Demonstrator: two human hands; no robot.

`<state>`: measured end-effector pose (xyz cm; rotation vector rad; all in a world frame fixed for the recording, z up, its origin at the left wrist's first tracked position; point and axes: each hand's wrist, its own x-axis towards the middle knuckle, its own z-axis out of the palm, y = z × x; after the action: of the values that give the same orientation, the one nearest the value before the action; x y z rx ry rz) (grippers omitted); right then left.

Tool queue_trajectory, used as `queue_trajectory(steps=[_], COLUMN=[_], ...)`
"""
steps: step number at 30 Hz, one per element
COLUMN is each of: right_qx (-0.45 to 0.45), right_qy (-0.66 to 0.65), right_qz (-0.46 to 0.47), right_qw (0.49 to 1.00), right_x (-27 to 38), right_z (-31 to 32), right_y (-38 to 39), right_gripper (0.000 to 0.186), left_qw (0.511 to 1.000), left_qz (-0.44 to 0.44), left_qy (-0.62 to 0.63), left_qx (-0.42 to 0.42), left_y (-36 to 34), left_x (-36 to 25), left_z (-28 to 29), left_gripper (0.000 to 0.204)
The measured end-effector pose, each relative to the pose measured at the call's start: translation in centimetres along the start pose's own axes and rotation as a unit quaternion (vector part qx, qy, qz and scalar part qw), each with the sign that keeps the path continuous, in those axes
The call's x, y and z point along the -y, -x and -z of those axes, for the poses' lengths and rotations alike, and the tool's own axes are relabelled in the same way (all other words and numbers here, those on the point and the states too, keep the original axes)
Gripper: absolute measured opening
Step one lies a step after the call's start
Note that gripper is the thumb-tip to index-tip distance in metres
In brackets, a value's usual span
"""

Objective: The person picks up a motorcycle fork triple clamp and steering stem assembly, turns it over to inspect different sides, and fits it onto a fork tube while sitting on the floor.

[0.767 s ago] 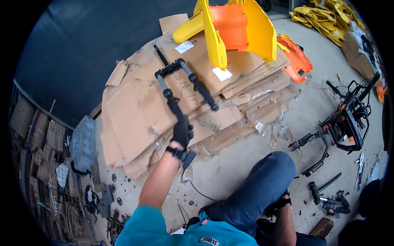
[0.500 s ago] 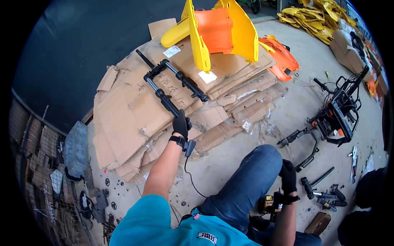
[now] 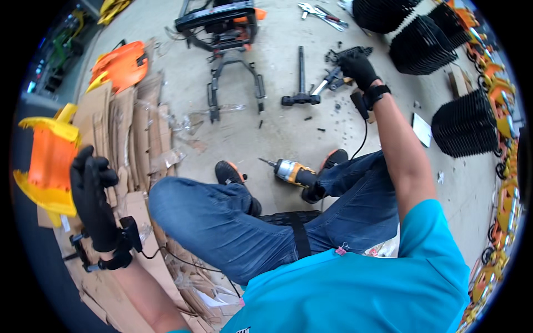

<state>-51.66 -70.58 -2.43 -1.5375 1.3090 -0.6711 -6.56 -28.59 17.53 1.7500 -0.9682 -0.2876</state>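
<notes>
The left hand point(image 3: 95, 194), gloved in black, hangs over the cardboard stack point(image 3: 91, 114), its fingers loosely bent around nothing. Beside its wrist a black front fork point(image 3: 81, 252), partly hidden, lies near the stack's left edge, below an orange-and-yellow plastic shell point(image 3: 53, 158). The right hand point(image 3: 357, 69) reaches down to a silver-and-black fork tube point(image 3: 320, 89) on the concrete floor, fingers bent; whether they grasp anything cannot be told. Just left of the tube lies a T-shaped steering stem point(image 3: 301, 83).
</notes>
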Motion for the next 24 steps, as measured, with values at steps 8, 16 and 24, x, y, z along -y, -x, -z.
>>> queue_trajectory(steps=[8,16,24], right_qx=[0.026,0.102,0.200], right_qy=[0.379,0.479,0.463], right_qz=[-0.008,-0.079,0.021], right_qw=[0.925,0.868,0.863], right_x=[-14.8,-18.0,-17.1], right_z=[-4.2,-11.4,-11.1], right_y=[0.2,-6.1,-7.5], right_gripper=[0.049,0.050,0.042], left_qw=[0.961,0.931,0.925], left_qz=[-0.031,-0.125,-0.062], left_qy=[0.015,-0.182,-0.194], left_qx=[0.274,0.290,0.322], left_y=[-1.6,-3.2,-3.4], left_x=[-5.9,0.8,1.4], left_z=[-16.6,-21.9,-21.1], left_gripper=[0.035,0.040,0.045])
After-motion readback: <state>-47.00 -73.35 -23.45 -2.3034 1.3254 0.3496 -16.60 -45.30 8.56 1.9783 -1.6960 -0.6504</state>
